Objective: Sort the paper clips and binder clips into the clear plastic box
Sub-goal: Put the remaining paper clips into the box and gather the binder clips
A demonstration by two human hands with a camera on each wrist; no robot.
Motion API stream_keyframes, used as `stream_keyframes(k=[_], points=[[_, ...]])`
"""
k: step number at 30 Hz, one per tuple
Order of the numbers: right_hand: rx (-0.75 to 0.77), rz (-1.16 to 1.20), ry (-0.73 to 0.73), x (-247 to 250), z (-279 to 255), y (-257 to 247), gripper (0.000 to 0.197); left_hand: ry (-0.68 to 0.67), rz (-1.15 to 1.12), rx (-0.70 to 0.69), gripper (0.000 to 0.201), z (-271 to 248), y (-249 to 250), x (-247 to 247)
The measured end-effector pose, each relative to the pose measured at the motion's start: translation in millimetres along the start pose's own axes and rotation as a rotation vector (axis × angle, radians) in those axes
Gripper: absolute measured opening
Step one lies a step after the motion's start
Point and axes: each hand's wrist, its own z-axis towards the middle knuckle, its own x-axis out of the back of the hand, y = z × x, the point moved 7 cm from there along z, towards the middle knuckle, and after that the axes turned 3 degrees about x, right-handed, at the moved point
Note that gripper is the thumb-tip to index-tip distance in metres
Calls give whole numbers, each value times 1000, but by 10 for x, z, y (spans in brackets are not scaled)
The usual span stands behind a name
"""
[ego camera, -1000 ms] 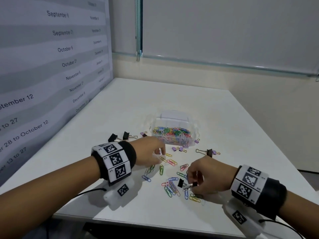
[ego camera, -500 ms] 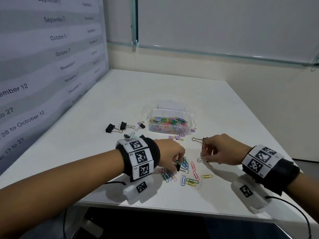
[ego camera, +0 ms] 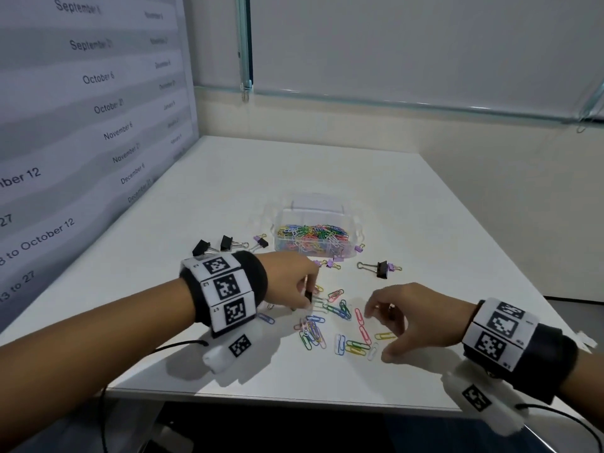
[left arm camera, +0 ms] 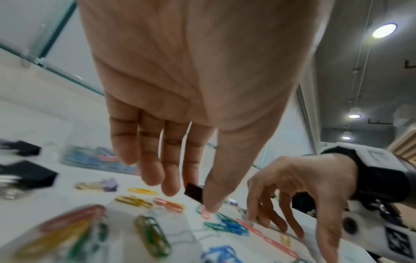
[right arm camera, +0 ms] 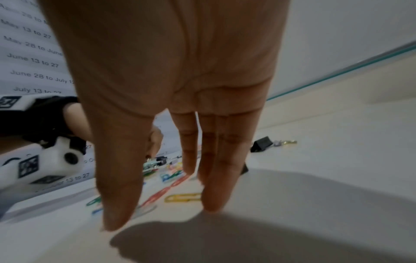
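Our left hand (ego camera: 291,282) pinches a small black binder clip (left arm camera: 194,193) (thumb against forefinger); our right hand (ego camera: 415,317) hovers, fingers loosely spread, over the near scattered paper clips (ego camera: 354,346).

The table (ego camera: 408,204) in the middle of the frame has a smooth, matt white top. The box (ego camera: 354,253) is clear glossy plastic. The paper clips (ego camera: 358,346) near the lower centre look like wire with a shiny coloured coat. The binder clip (ego camera: 381,269) at the right of the box has a matt black body and bright metal wire handles. The wristbands (ego camera: 256,282) are soft black cloth with matt white printed panels.
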Motion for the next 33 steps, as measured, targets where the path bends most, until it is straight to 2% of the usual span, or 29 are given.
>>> stream_keyframes(k=[4, 9, 16, 19, 22, 25, 28, 33], points=[[-2, -63, -10, -49, 81, -92, 82, 7, 5, 106, 19, -147, -349, 71], [1, -49, -4, -46, 236, -151, 86, 15, 61, 221, 21, -329, -727, 83], [12, -33, 23, 13, 561, -212, 76, -68, 41, 283, 26, -539, -1002, -156], [23, -26, 27, 59, 707, -264, 69, -49, 25, 298, 42, -542, -983, -143], [31, 24, 33, 82, 818, -311, 53, -21, -25, 273, 64, -493, -836, -111], [46, 51, 50, 92, 894, -339, 35, -59, -35, 214, 77, -407, -652, -148], [47, 65, 52, 81, 922, -349, 22, -123, 27, 175, 74, -312, -515, -217], [37, 71, 42, 54, 899, -360, 7, -109, 4, 150, 60, -134, -390, -189]])
